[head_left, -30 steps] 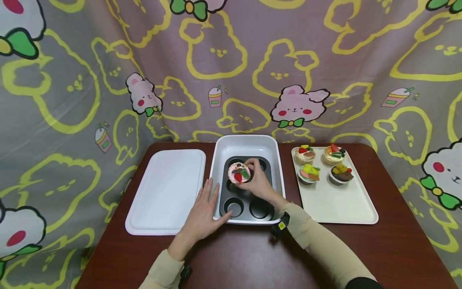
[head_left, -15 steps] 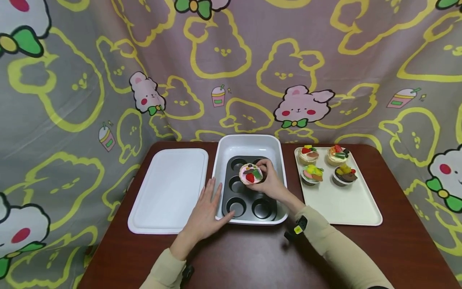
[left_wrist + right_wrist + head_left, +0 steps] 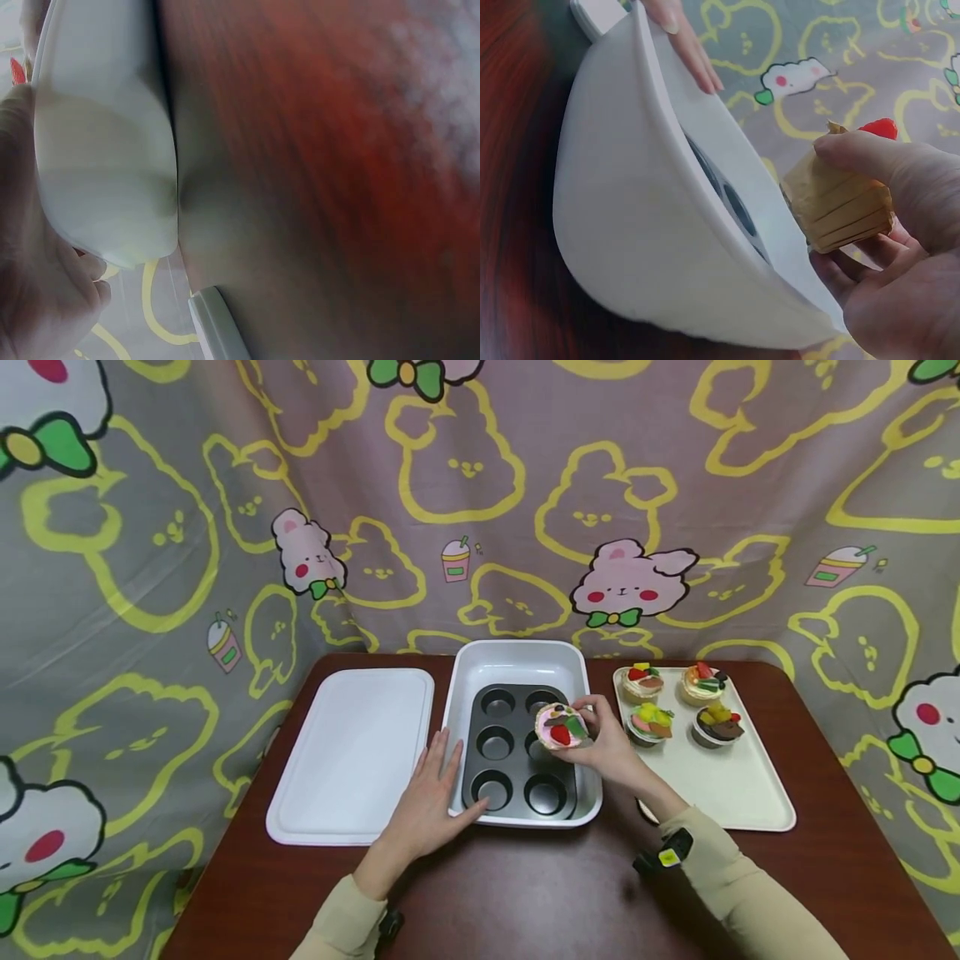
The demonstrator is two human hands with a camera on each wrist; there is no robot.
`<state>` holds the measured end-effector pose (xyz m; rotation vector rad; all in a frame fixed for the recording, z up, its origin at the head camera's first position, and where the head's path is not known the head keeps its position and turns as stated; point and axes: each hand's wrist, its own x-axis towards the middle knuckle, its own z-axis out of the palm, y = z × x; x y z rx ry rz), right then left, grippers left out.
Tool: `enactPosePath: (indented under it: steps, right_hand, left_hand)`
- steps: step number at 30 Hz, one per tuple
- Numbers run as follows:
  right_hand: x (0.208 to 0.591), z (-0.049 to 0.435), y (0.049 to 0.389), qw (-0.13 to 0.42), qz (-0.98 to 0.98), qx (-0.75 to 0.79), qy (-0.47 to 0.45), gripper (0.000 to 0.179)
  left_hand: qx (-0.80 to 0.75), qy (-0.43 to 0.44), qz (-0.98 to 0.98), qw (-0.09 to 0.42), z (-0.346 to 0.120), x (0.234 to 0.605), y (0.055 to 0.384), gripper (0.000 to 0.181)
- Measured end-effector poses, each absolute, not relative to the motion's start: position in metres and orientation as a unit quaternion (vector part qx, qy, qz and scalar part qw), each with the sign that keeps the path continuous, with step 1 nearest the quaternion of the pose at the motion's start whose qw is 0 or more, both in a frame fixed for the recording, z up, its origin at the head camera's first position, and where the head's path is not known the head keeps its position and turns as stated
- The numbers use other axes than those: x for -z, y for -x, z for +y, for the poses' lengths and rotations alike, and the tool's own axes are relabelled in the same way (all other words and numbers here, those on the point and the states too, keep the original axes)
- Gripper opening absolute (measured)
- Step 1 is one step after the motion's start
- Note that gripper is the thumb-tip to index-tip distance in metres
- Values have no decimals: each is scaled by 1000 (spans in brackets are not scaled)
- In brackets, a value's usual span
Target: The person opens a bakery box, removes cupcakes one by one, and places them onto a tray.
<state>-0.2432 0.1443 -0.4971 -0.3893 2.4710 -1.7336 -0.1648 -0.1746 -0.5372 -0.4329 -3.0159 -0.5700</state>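
My right hand point(image 3: 611, 747) pinches a cupcake point(image 3: 561, 727) with pink cream, a red strawberry and green pieces on top. In the right wrist view the pleated tan side of the cupcake point(image 3: 844, 206) shows between thumb and fingers. It hangs above the right side of a dark muffin tin point(image 3: 517, 760), whose visible cups hold nothing. The tin lies inside a deep white tub point(image 3: 517, 662). Fingers spread straight, my left hand point(image 3: 427, 797) rests on the tub's left front rim; in the left wrist view this hand point(image 3: 37, 277) lies along the white wall.
Right of the tub, a cream tray point(image 3: 720, 785) carries several decorated cupcakes point(image 3: 650, 720) at its back. To the left lies a flat white lid point(image 3: 352, 760). All stand on a dark red-brown table point(image 3: 525, 893), with a patterned curtain point(image 3: 487, 485) behind.
The right hand has carried the cupcake rightward, from over the tin's middle to its right side, tilting it somewhat. The left hand keeps its place on the rim.
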Motion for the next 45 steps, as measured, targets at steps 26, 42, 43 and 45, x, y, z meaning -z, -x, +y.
enactPosePath:
  steps: [26,42,43,45]
  right_hand:
    - [510,254,198,-40,827,558,53,78]
    - [539,316,182,-40,885,460,-58,88]
    - [539,320,181,-30,889,453,-63,89]
    - [541,327,178,-14,896,438,-72,90]
  left_hand:
    - [186,142,-972,23,-175,534,164,104]
    - [185,143,-972,28,-176,536,164,105]
    - [187,144,-971,28,-176,536,164,104]
    - [189,146,-971,28,-175,537,164,104]
